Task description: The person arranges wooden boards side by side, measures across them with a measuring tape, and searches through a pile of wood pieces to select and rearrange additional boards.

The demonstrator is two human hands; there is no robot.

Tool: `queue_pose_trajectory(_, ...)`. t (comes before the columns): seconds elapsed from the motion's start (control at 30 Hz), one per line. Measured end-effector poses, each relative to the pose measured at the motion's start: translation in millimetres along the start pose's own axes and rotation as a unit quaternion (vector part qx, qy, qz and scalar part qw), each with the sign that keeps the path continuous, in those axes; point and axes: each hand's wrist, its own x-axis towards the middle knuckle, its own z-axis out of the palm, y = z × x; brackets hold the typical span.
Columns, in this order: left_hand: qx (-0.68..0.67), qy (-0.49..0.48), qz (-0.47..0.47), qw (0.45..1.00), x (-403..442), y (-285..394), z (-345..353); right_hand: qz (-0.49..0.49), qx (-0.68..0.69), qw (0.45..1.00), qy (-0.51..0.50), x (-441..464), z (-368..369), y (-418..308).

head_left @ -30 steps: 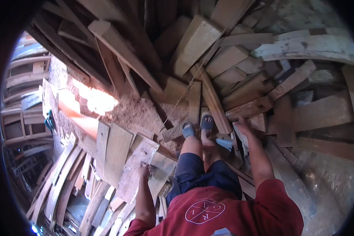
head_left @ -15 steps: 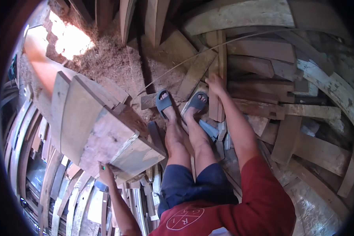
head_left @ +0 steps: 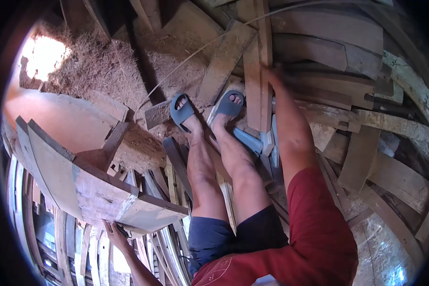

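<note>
My left hand [head_left: 113,234] is closed at the lower edge of a large pale wooden panel [head_left: 97,193]. A small dark object, too unclear to name, shows beside its fingers. The panel stands tilted, its top edge toward my legs. Stretched forward, my right hand [head_left: 271,75] is beside a long upright plank [head_left: 266,52]; motion smears its fingers, so its grip cannot be made out. My feet, in grey sandals [head_left: 182,110], stand among boards and sawdust, with a blue-grey piece [head_left: 247,140] near the right foot.
Stacked boards [head_left: 319,50] fill the right side. A short dusty block [head_left: 157,114] lies by my left foot. Sawdust [head_left: 100,64] covers ground at the upper left, beside a bright sunlit patch. Many narrow strips [head_left: 62,238] lie at the lower left. A thin curved strip [head_left: 190,56] crosses the upper middle.
The view has shifted and turned. The panel has tipped up at my left hand, showing its edge and the space behind it. My right hand has moved forward from the nearer wood to the upright plank.
</note>
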Motion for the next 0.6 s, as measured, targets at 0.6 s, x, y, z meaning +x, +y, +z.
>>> queue_pose_trajectory(0.6,0.071,0.031,-0.012,0.997,-3.8,9.1,2.7,-0.059,-0.318,0.943,-0.077,-240.0,-257.6,-22.6)
